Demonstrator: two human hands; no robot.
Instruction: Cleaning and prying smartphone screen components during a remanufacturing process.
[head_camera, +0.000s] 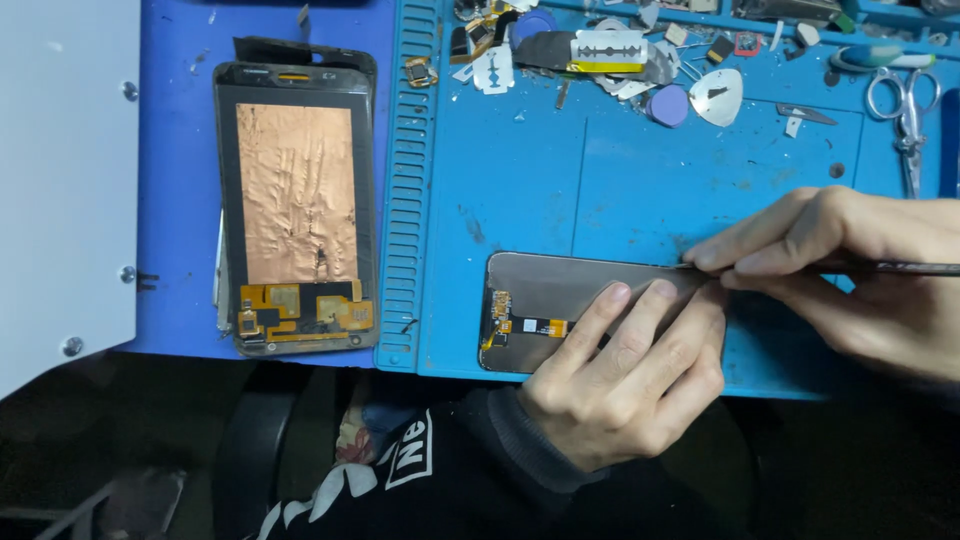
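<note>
Left hand (620, 375) lies flat on the screen panel (560, 300), index and middle fingers pressing its grey back, nothing grasped. Right hand (850, 270) pinches a thin dark tool (900, 267) between thumb and fingers; the tool tip sits at the panel's top edge, right by the left fingertips. Tip itself is mostly hidden by the fingers.

Panel lies face down on the blue mat (640, 190), near its front edge, orange flex cable (520, 322) showing at its left end.

Left of the mat: a second phone assembly (297, 205) with copper foil on its back and orange flex at the bottom, lying on a darker blue surface. It's well apart from both hands.

Back of the mat: razor blade (608, 47), metal pick (718, 96), round purple piece (668, 104), small scraps. Scissors (905, 115) at far right.
</note>
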